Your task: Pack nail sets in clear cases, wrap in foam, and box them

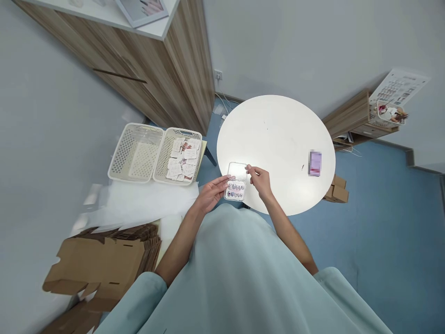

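Holding an open case of small pieces over the near edge of the table, gripping its left side with the left hand and pinching the raised lid with the right hand

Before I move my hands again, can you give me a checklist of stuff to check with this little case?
1. Left hand holding the clear case: ok, fingers at its left side.
2. Right hand near the lid: ok, fingertips at its far right corner; a firm pinch, cannot tell.
3. Lid shut: not ok, it's open.
4. Shiny pieces in rows: ok, two rows show.
5. Every piece stuck down: cannot tell, they're too small.
6. Purple thing out of the way: ok, it's off to the right on the round table.
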Motion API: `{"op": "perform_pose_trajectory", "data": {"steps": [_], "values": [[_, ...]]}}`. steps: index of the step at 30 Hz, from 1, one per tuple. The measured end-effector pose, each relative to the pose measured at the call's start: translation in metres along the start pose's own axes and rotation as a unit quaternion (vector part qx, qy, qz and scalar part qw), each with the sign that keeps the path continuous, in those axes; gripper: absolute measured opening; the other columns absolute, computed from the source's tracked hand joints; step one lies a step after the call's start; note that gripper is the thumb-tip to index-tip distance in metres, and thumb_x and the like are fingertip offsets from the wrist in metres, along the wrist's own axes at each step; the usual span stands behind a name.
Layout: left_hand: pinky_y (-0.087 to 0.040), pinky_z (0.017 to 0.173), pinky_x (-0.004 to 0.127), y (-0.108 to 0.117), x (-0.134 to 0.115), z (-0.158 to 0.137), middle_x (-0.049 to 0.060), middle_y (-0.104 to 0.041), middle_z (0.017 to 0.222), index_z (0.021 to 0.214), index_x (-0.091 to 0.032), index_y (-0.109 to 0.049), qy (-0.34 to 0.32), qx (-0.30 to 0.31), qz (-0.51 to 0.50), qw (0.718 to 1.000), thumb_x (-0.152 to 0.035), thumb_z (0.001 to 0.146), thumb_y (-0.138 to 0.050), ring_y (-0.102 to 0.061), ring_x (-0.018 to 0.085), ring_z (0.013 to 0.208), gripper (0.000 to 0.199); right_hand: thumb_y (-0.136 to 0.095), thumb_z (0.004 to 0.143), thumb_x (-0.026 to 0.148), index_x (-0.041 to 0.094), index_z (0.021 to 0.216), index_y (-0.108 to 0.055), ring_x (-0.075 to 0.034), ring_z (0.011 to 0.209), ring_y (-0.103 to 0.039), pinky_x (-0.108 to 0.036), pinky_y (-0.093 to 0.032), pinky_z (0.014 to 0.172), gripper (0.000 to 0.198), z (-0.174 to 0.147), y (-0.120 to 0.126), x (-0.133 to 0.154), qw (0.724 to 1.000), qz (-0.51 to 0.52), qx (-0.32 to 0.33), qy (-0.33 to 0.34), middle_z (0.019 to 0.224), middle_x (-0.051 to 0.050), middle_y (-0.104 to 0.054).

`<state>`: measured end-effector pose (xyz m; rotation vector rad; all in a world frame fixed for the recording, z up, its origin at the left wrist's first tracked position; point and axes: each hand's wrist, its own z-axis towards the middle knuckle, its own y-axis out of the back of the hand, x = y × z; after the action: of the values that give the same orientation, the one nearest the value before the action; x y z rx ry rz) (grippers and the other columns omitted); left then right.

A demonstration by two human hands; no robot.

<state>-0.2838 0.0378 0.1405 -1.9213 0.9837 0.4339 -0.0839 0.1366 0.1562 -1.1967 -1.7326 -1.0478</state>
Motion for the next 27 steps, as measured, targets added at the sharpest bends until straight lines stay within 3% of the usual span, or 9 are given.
{"op": "perform_pose_trajectory", "data": {"steps": [8, 15, 21, 27], "values": [[-0.056, 0.105, 0.039, 0.001, 0.003, 0.001, 0.013, -0.074, 0.136, 0.126, -0.018, -0.078, 0.008, -0.006, 0.006, 1.000, -0.030, 0.081, -0.090, -0.069, 0.028, 0.124, 0.048, -0.072, 0.088, 0.067, 0.021, 0.087, -0.079, -0.011, 0.058, -0.048, -0.029, -0.043, 0.058, 0.046, -0.006, 0.004, 0.017, 0.999, 0.034, -0.026, 0.033, 0.093, -0.004, -0.073], [-0.055, 0.108, 0.041, -0.004, -0.001, 0.007, 0.013, -0.077, 0.129, 0.125, -0.017, -0.078, -0.018, -0.011, -0.005, 1.000, -0.030, 0.083, -0.089, -0.071, 0.028, 0.121, 0.046, -0.078, 0.088, 0.057, 0.025, 0.095, -0.083, -0.012, 0.063, -0.050, -0.030, -0.045, 0.061, 0.033, -0.031, 0.020, 0.034, 0.993, 0.035, 0.050, 0.105, 0.092, -0.003, -0.070], [-0.056, 0.106, 0.042, -0.013, -0.006, 0.009, 0.016, -0.073, 0.136, 0.125, -0.016, -0.077, -0.039, 0.003, -0.025, 0.999, -0.044, 0.092, -0.081, -0.069, 0.030, 0.124, 0.044, -0.083, 0.086, 0.054, 0.027, 0.103, -0.083, -0.011, 0.062, -0.045, -0.031, -0.041, 0.060, 0.031, -0.049, 0.028, 0.021, 0.988, 0.040, 0.098, 0.114, 0.091, -0.001, -0.067], [-0.055, 0.107, 0.040, -0.019, -0.011, 0.006, 0.015, -0.069, 0.143, 0.127, -0.017, -0.077, -0.035, 0.017, -0.003, 0.999, -0.042, 0.088, -0.085, -0.065, 0.032, 0.132, 0.047, -0.086, 0.084, 0.052, 0.028, 0.105, -0.083, -0.011, 0.061, -0.043, -0.031, -0.039, 0.058, 0.032, -0.053, 0.033, -0.001, 0.987, 0.057, 0.114, 0.102, 0.091, -0.001, -0.065]]}}
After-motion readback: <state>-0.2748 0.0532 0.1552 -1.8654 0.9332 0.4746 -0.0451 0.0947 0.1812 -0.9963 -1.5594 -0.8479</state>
